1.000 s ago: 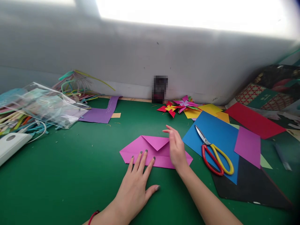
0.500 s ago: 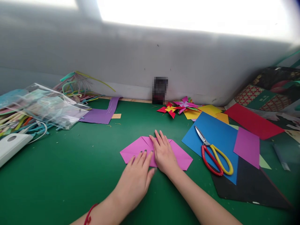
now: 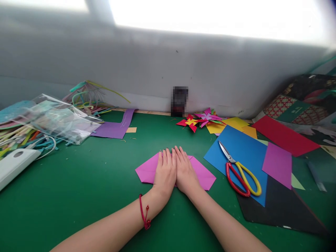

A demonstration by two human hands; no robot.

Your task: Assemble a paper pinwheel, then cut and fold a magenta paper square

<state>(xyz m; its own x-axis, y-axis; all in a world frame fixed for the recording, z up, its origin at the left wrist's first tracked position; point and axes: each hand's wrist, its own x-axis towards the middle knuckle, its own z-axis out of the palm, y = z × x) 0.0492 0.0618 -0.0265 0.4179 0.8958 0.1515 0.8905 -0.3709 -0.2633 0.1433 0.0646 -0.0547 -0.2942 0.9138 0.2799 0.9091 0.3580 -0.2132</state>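
A folded sheet of pink paper (image 3: 147, 170) lies on the green table (image 3: 91, 196), its pointed ends reaching out to left and right. My left hand (image 3: 166, 171) rests flat on its middle, fingers stretched out and pointing away from me. Close against it, my right hand (image 3: 185, 171) also lies flat on the paper with straight fingers. Both hands cover the centre of the sheet, so the folds there are hidden. A red cord bracelet (image 3: 144, 211) circles my left wrist.
Scissors (image 3: 231, 159) with red and yellow handles lie on blue paper (image 3: 249, 150) to the right. Folded paper flowers (image 3: 203, 119) sit by the wall. On the left are pipe cleaners (image 3: 86, 98), a clear plastic bag (image 3: 70, 119), purple paper (image 3: 112, 129) and a white device (image 3: 18, 166).
My left hand has moved forward and slightly right, from the paper's near edge onto its middle beside my right hand. My right hand has stayed in nearly the same place.
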